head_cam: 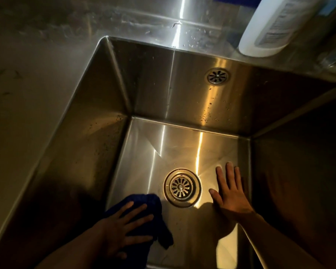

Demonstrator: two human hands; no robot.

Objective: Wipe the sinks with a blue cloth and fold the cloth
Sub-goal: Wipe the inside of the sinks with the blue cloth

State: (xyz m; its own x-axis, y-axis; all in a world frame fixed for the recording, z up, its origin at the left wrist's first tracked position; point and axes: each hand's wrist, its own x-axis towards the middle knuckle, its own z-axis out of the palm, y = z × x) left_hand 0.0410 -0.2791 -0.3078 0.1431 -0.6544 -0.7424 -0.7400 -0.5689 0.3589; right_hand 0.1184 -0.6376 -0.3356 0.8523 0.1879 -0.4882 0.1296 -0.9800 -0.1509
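1. I am looking straight down into a deep steel sink point(97, 144), and both my bare forearms reach to its floor.
2. My left hand point(122, 228) lies flat on the blue cloth point(144, 202) with fingers spread; its grip is wide, pressing down on the cloth and not closed around it.
3. The cloth is bunched on the sink floor at the near left, just beside the floor drain point(181, 187). One dark corner of it sticks out to the right past my fingertips.
4. My right hand point(231, 193) is flat on the bare steel to the right of the drain, near the right wall. Its grip is wide too, fingers apart, with nothing in it.
5. The drain sits between my two hands; neither hand touches it.
6. A second, smaller round grate point(217, 75) is set high in the far wall of the sink.
7. The left wall and the far wall carry dark specks and spots. The floor shines with bright streaks of reflected light.
8. On the wet surface point(153, 20) behind the sink stands a white bottle point(270, 26) at the far right; the print on its label is too blurred to read.
9. Water drops lie on that surface near the sink's far edge.
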